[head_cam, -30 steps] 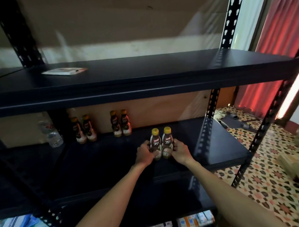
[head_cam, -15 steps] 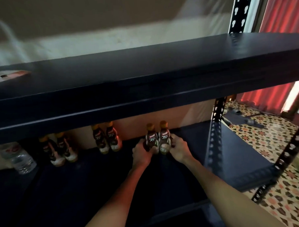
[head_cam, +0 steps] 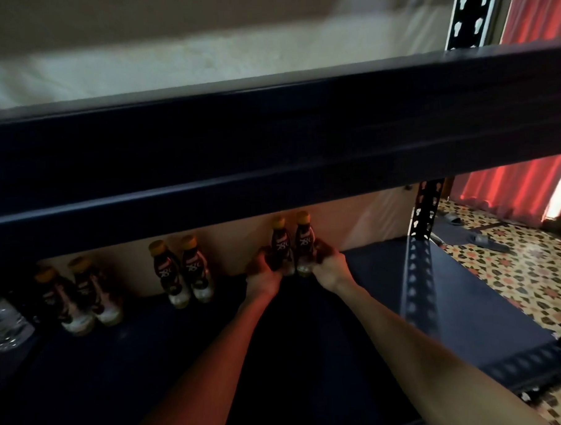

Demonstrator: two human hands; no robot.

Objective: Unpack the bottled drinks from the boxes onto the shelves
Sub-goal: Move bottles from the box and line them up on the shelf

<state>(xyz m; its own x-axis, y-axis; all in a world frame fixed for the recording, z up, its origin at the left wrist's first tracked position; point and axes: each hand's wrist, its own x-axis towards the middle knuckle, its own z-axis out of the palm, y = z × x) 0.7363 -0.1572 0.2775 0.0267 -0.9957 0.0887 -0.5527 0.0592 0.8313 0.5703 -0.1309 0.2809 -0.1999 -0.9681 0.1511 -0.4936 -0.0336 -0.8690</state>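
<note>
Dark steel rack, mid shelf (head_cam: 453, 301): near pair (head_cam: 182, 271) and far pair (head_cam: 77, 295) of yellow-cap drink bottles stocked at 9 o'clock of hands; left hand (head_cam: 262, 274) grasps left bottle (head_cam: 280, 247), right hand (head_cam: 330, 268) grasps right bottle (head_cam: 304, 241), upright by back wall, approx. placed; boxes unseen, qty left unknown.

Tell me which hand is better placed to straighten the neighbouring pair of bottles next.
Left. The left hand sits nearer the neighbouring pair; the right hand would have to cross the two held bottles.

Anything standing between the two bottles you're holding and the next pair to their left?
No. In the head view, only bare shelf shows between the held bottles and the neighbouring pair, apart from the left hand.
</note>
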